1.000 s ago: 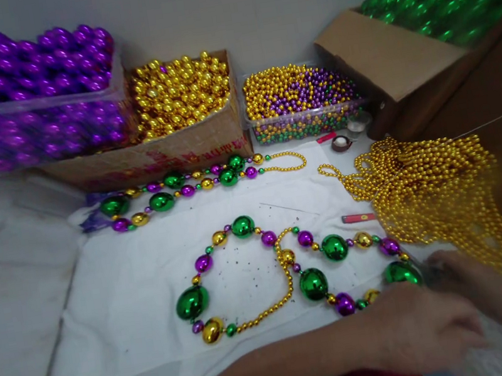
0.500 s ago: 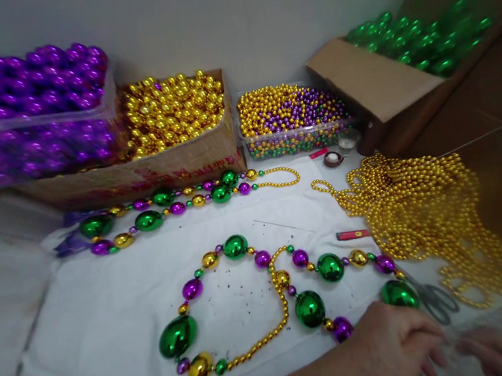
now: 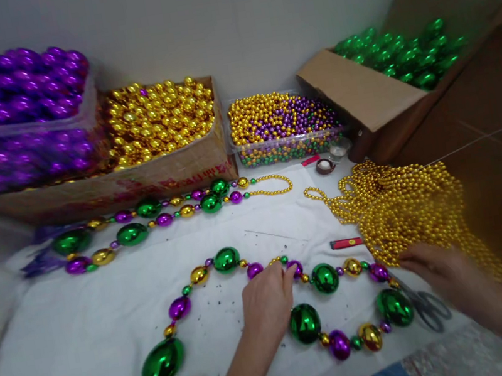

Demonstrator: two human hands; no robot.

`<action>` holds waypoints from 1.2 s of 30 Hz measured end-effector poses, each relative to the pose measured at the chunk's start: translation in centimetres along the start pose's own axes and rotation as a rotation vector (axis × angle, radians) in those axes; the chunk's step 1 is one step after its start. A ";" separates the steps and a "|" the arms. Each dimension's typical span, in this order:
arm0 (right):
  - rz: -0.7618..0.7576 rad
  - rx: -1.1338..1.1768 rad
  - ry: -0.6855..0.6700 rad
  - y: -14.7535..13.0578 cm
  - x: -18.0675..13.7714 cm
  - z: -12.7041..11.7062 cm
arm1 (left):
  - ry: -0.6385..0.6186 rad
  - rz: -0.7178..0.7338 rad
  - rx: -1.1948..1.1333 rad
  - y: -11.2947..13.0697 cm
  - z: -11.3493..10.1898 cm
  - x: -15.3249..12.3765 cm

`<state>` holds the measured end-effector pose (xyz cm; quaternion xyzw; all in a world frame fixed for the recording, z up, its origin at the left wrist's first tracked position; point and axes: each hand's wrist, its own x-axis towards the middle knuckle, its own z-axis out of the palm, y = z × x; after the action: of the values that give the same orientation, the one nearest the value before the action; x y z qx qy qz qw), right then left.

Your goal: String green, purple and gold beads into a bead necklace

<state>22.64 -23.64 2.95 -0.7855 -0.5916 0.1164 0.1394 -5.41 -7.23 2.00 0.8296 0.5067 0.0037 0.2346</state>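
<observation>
A bead necklace [image 3: 325, 278] of large green, purple and gold beads lies looped on the white cloth. My left hand [image 3: 269, 302] reaches over its middle, fingers closed on it by a purple bead and the thin gold strand, much of which the hand and forearm hide. To the right, my right hand [image 3: 446, 274] is at the near edge of a heap of gold bead strands [image 3: 406, 204]. Its fingers are drawn together at the tips; anything between them is too blurred to make out. Dark-handled scissors [image 3: 427, 309] lie just below that hand, beside a large green bead.
A second bead necklace [image 3: 163, 219] stretches across the back of the white cloth [image 3: 89, 341]. Behind stand a purple-bead tub [image 3: 86, 109], a gold-bead carton [image 3: 181, 167], a mixed-bead tray [image 3: 291, 140] and a green-bead box [image 3: 360, 94]. A red-handled tool [image 3: 346, 243] lies near the gold strands.
My left hand has gone from the lower right to the necklace's middle and closed there. My right hand has moved up to the gold strands. The view has shifted slightly.
</observation>
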 end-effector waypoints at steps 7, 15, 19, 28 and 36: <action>-0.225 -0.211 -0.149 -4.1 10.5 5.7 | 0.190 0.069 0.151 0.4 1.0 -0.6; -0.233 -0.103 -0.135 -4.5 8.2 3.7 | 0.278 0.102 0.057 -1.2 0.3 -2.0; -0.298 0.047 -0.200 -9.6 6.3 3.8 | 0.284 0.085 -0.034 -1.7 -0.5 -1.0; -0.361 -0.222 -0.134 -13.4 7.1 7.8 | -0.138 -0.152 -0.811 -2.3 -1.1 -1.0; -0.317 -0.075 0.153 -13.0 3.0 7.4 | -0.113 -0.297 -1.491 1.1 2.2 -2.2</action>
<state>9.27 -16.80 0.64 -0.6936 -0.6996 0.0110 0.1713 -5.06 -10.33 1.00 0.3738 0.4635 0.2708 0.7564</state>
